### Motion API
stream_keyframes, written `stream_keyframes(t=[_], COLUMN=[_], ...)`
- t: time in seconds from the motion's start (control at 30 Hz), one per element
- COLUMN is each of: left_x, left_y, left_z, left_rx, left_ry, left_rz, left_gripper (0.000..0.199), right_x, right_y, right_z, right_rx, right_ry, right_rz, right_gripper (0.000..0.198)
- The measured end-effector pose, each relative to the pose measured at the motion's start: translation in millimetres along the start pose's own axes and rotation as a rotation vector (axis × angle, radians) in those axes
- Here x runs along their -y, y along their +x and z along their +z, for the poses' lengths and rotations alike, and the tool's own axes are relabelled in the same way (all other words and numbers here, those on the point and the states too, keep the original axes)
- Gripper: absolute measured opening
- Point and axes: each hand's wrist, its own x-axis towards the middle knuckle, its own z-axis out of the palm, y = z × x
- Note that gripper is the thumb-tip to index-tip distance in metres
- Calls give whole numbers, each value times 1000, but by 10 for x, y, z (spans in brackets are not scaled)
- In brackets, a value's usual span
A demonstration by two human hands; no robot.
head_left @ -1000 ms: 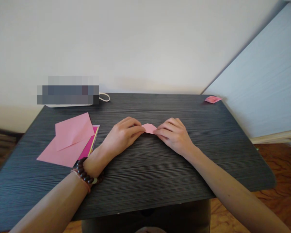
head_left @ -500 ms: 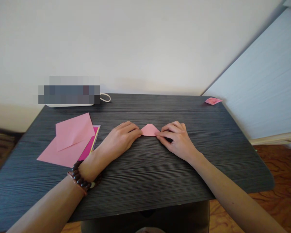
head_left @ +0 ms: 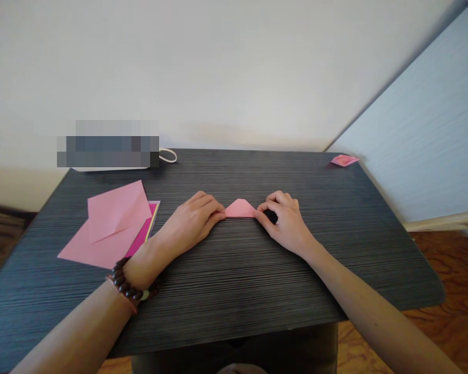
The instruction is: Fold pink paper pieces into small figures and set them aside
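Pinched at its two near corners between the fingertips of a person's left hand [head_left: 195, 221] and right hand [head_left: 286, 223], a small folded pink paper [head_left: 239, 209] sits at the middle of a dark, streaked desk [head_left: 226, 291], its long straight edge toward the wearer. A beaded bracelet [head_left: 124, 283] circles the left wrist. To the left, two pink paper sheets [head_left: 117, 208] overlap atop a magenta item with a yellow edge [head_left: 143, 236]. Behind them stands a pixelated object [head_left: 109, 150] with a pale loop [head_left: 168, 155]; another folded pink piece [head_left: 345, 160] rests at the far right corner.
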Motion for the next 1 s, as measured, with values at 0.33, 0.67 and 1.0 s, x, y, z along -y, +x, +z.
stream_keyframes(t=[0.33,0.67,1.0], left_x=[16,-8,-65], left_y=[-6,40,56], left_z=[-14,-68,-18], left_rx=[21,158,104], left_ry=[68,101,109], left_rz=[10,85,8], left_gripper=[20,27,19], right_x=[-6,16,66], right_y=[-3,18,53], right_z=[10,3,-30], right_rx=[22,70,112], right_ry=[-28,-70,-98], right_rz=[3,18,18], right_gripper=[21,22,21])
